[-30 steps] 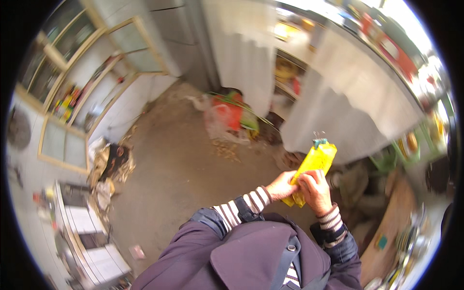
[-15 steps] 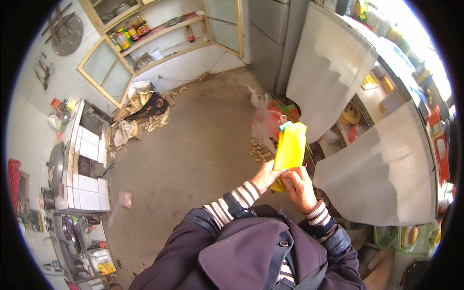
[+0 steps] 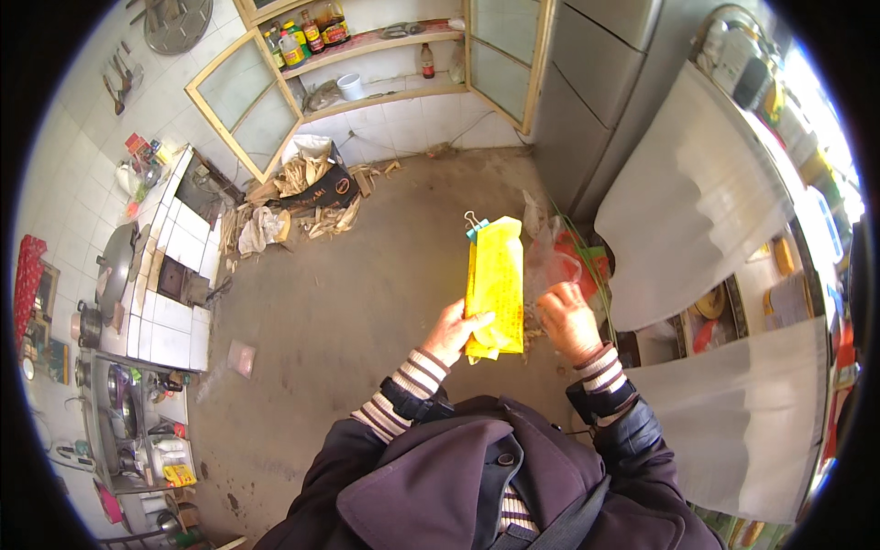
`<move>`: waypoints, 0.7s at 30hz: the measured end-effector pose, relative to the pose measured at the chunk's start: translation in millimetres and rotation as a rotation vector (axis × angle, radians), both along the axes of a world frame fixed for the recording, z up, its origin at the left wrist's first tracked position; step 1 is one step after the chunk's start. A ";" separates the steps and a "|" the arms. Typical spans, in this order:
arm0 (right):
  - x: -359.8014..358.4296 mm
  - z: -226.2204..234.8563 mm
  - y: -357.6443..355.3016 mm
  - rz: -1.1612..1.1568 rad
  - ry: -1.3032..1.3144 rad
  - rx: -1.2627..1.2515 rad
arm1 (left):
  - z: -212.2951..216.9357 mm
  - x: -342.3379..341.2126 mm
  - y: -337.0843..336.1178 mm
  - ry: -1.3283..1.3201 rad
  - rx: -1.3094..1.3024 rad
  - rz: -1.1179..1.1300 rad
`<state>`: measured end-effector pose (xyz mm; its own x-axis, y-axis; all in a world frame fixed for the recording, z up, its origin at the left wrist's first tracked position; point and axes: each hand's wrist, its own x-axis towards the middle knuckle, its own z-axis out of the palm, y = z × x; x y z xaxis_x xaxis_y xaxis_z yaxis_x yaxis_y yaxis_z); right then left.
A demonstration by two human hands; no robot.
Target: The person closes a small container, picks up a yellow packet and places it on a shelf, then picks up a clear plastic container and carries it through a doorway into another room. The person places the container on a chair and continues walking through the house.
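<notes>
My left hand (image 3: 449, 332) grips the lower left edge of a folded yellow packet (image 3: 496, 289), thumb across its front. The packet stands lengthwise away from me, with dark print on its sunlit face. A teal binder clip (image 3: 474, 226) with wire handles sits on its far left corner. Just right of the packet, apart from it, is my right hand (image 3: 570, 323). Its fingers are curled in, and what they may hold is hidden. Beyond that hand, a red and clear plastic bag (image 3: 557, 266) lies on the floor beside long green stalks (image 3: 587, 252).
White curtains (image 3: 692, 211) hang below the counter on my right, beside a grey fridge (image 3: 596, 82). An open wooden cupboard (image 3: 385, 96) stands at the back. Dry husks in a black bag (image 3: 316, 191) lie near the tiled stove (image 3: 170, 325). A metal rack (image 3: 128, 426) stands at lower left.
My right hand has let go of the packet's lower end and moved right. My left hand has carried the packet left. The whole view has swung somewhat to the right.
</notes>
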<state>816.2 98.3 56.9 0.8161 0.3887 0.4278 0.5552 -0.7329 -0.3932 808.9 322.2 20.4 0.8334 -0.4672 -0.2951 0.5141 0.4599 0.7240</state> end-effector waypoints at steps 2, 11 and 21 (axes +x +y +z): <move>33.7 1.2 12.0 -0.170 0.063 0.116 | -2.5 26.1 19.1 -0.113 0.060 0.092; 157.3 10.9 136.2 0.170 0.144 0.288 | -5.7 163.3 107.6 -0.216 0.051 0.056; 304.1 -37.0 100.3 -0.149 0.348 0.340 | -8.7 316.8 142.6 -0.191 0.002 0.125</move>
